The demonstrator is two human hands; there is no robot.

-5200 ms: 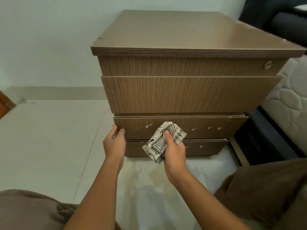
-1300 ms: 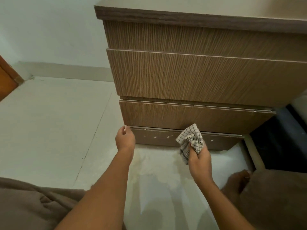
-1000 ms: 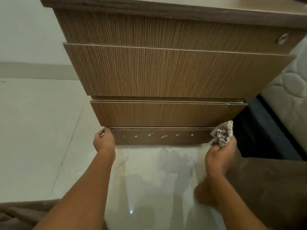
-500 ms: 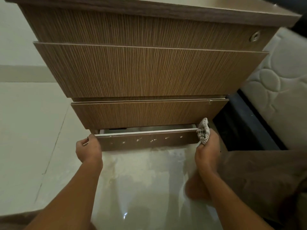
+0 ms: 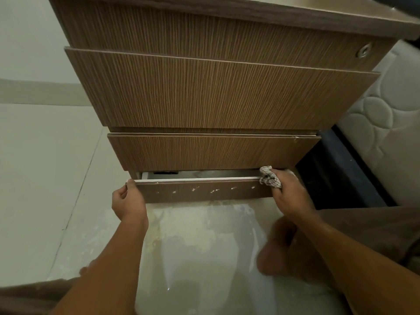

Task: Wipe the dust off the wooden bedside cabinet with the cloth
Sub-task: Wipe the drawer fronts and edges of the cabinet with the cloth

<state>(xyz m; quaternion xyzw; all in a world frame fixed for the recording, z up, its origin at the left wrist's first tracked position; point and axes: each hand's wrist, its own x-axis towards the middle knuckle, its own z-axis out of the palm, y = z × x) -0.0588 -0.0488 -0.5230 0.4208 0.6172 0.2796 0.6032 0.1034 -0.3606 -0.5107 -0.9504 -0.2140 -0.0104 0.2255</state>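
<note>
Cloth (image 5: 269, 177) sat bunched in the curled fingers of the right hand (image 5: 289, 194), against the lowest drawer (image 5: 204, 192); the left hand (image 5: 128, 203) gripped its opposite end.

I am seeing a narrow slot (image 5: 200, 174) between the bottom drawer front (image 5: 204, 191) and the overhanging drawer above (image 5: 211, 152). My left hand (image 5: 128, 201) and my right hand (image 5: 289, 194), gripping the cloth (image 5: 269, 178), are blocking its ends. The mattress (image 5: 386, 123) is crowding the right; the floor (image 5: 45, 155) is lying open leftward.
</note>
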